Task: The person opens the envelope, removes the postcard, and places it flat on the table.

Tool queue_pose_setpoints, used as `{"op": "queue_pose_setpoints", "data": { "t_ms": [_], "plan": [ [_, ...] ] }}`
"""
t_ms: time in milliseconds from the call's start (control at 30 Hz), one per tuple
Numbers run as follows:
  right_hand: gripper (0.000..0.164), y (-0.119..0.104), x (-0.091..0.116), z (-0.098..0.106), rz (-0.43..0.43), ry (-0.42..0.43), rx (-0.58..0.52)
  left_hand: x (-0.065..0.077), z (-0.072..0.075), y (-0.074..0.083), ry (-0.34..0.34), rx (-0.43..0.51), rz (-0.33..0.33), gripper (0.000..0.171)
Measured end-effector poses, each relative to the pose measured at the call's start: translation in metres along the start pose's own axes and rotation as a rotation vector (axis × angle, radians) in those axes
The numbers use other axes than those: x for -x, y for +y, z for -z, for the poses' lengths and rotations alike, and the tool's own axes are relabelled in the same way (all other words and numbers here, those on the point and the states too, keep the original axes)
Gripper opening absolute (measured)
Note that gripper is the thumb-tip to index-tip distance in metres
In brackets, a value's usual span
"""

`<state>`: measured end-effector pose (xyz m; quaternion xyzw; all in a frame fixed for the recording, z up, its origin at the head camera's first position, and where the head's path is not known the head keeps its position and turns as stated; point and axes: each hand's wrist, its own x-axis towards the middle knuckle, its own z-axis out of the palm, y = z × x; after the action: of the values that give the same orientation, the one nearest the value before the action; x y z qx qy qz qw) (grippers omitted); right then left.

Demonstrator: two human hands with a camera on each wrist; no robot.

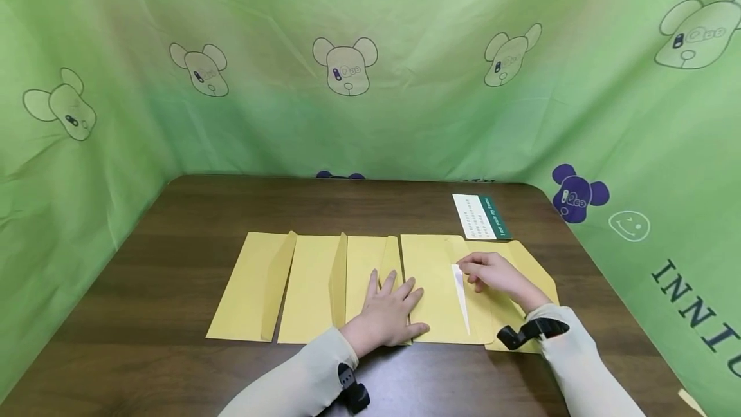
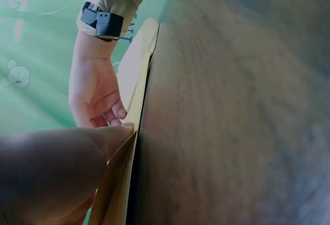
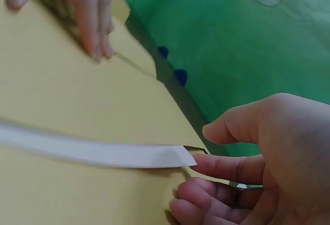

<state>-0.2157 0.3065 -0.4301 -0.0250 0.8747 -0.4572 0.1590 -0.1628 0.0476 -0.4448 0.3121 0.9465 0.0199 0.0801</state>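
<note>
Several yellow envelopes lie side by side on the table. My left hand (image 1: 386,315) rests with spread fingers across the third envelope (image 1: 359,262) and the left edge of the fourth envelope (image 1: 428,262). A narrow white strip of a card (image 1: 460,291) shows out of the fourth envelope's opening; the remainder is hidden inside. My right hand (image 1: 493,271) is at the strip's far end. In the right wrist view its index fingertip (image 3: 203,164) touches the card's end, while the thumb (image 3: 219,130) stays apart from it and the other fingers are loosely bent.
Two more envelopes (image 1: 246,285) (image 1: 312,282) lie on the left, their flaps on the right side. Another envelope (image 1: 529,262) lies partly under my right forearm. Behind it is a white and green printed card (image 1: 477,217). A green patterned cloth (image 1: 405,127) surrounds the brown table (image 1: 156,288).
</note>
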Motion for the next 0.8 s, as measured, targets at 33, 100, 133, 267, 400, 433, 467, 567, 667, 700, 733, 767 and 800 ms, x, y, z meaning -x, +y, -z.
{"op": "queue_pose_setpoints", "data": {
  "t_ms": [33, 100, 133, 267, 400, 433, 467, 567, 667, 700, 733, 767, 800],
  "plan": [
    [0.034, 0.0, 0.0, 0.0, 0.0, -0.018, -0.042, 0.0, 0.0, 0.0, 0.001, 0.002, 0.001, 0.07],
    [0.035, 0.001, -0.001, 0.001, -0.001, -0.057, -0.134, -0.001, -0.001, 0.0, 0.001, 0.003, 0.003, 0.07],
    [0.036, 0.001, -0.002, 0.001, 0.001, -0.08, -0.183, -0.001, -0.001, 0.0, 0.001, 0.003, 0.003, 0.07],
    [0.041, 0.005, -0.001, 0.002, -0.013, -0.161, -0.345, -0.001, -0.002, 0.0, 0.002, -0.001, 0.004, 0.07],
    [0.051, 0.011, 0.002, 0.002, -0.023, -0.202, -0.421, -0.001, -0.002, 0.0, 0.005, -0.001, 0.005, 0.07],
    [0.054, 0.012, 0.003, 0.001, -0.019, -0.208, -0.43, -0.001, -0.002, 0.0, 0.006, 0.001, 0.005, 0.07],
    [0.057, 0.014, 0.004, 0.001, -0.008, -0.215, -0.439, -0.001, -0.002, 0.0, 0.005, 0.002, 0.006, 0.07],
    [0.066, 0.018, 0.007, -0.001, 0.025, -0.231, -0.453, -0.001, -0.002, 0.0, 0.004, 0.004, 0.008, 0.07],
    [0.072, 0.019, 0.009, -0.004, 0.032, -0.216, -0.445, -0.001, -0.001, 0.0, 0.0, 0.003, 0.01, 0.07],
    [0.073, 0.018, 0.009, -0.006, 0.026, -0.201, -0.437, -0.001, -0.001, 0.0, -0.001, 0.004, 0.01, 0.07],
    [0.073, 0.017, 0.009, -0.007, 0.021, -0.185, -0.426, -0.001, -0.001, 0.0, -0.002, 0.005, 0.01, 0.07],
    [0.073, 0.016, 0.01, -0.008, 0.015, -0.167, -0.414, -0.001, -0.001, 0.0, -0.002, 0.005, 0.01, 0.07],
    [0.073, 0.016, 0.01, -0.01, 0.01, -0.147, -0.402, -0.001, -0.001, -0.001, -0.002, 0.004, 0.01, 0.07]
  ]
}}
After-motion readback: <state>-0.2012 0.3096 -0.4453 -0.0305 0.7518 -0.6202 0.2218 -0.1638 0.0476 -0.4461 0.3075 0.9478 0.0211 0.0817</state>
